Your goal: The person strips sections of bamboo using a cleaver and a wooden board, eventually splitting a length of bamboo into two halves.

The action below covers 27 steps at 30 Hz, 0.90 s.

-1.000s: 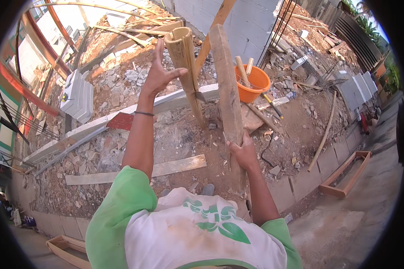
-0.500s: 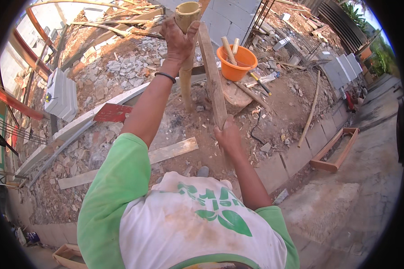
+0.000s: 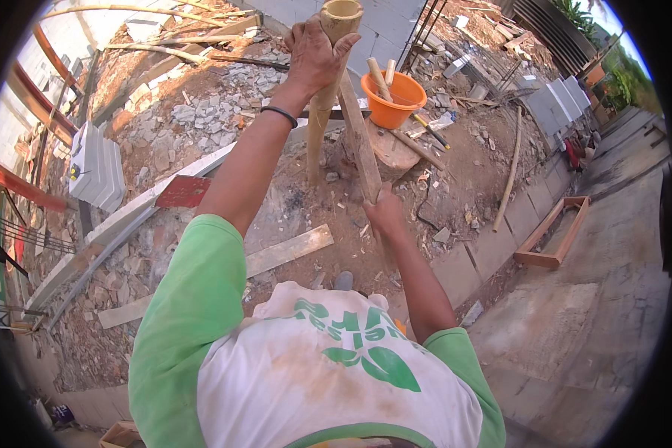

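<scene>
My left hand [image 3: 317, 58] is wrapped round a thick bamboo pole [image 3: 316, 145] just below its hollow, cut top end. The pole stands nearly upright, its foot on the dirt. Lower and to the right, my right hand [image 3: 386, 214] is closed round a narrow wooden board [image 3: 360, 142]. That board slants up toward the pole, and its upper end passes close behind the pole near my left hand. Whether the two touch there I cannot tell. The board's lower end is partly hidden by my right forearm.
An orange bucket [image 3: 394, 104] with wooden handles sticking out sits beyond the board. A loose plank [image 3: 291, 250] lies on the dirt before me. A concrete beam [image 3: 134, 216] runs along the left, rubble [image 3: 201, 108] behind it. At right lies a wooden frame [image 3: 552, 233].
My left hand and the pole's top have shifted slightly right. My right hand has also moved a little right, and the board's upper end has swung closer behind the pole.
</scene>
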Motion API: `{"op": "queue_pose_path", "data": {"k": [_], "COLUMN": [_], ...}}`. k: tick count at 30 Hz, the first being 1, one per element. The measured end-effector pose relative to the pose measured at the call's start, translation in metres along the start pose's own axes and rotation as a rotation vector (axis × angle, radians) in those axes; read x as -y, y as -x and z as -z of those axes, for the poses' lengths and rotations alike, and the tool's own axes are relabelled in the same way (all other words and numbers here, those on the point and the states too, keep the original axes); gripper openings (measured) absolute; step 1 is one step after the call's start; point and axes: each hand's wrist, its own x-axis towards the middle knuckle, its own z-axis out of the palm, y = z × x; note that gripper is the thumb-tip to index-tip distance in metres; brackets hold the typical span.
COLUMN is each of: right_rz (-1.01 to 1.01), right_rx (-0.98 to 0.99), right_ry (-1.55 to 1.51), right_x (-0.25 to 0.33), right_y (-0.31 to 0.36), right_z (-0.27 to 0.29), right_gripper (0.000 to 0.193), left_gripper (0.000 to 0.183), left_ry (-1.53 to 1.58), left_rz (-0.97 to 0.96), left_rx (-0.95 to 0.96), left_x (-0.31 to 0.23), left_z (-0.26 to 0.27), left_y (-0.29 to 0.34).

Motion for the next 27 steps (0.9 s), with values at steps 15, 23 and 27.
{"op": "queue_pose_path", "data": {"k": [15,23,27], "right_rz": [0.108,0.529,0.754], "right_rx": [0.016,-0.534,-0.579], "right_ry": [-0.186,-0.861,-1.152], "right_x": [-0.019,0.033,0.048], "right_y": [-0.036,-0.058,-0.073], "right_z": [-0.003,0.108,0.183], "right_gripper": [0.059,0.036,0.040], "left_gripper": [0.039,0.032,0.036], "left_ry": [-0.334,-0.091,-0.113], "left_rz": [0.129,0.081,0.215], "left_rx": [1.087,0.819,0.939], "left_x": [0.152,0.174,0.170], "left_z": [-0.042,-0.089,-0.096], "left_y": [0.112,0.140,0.121]}}
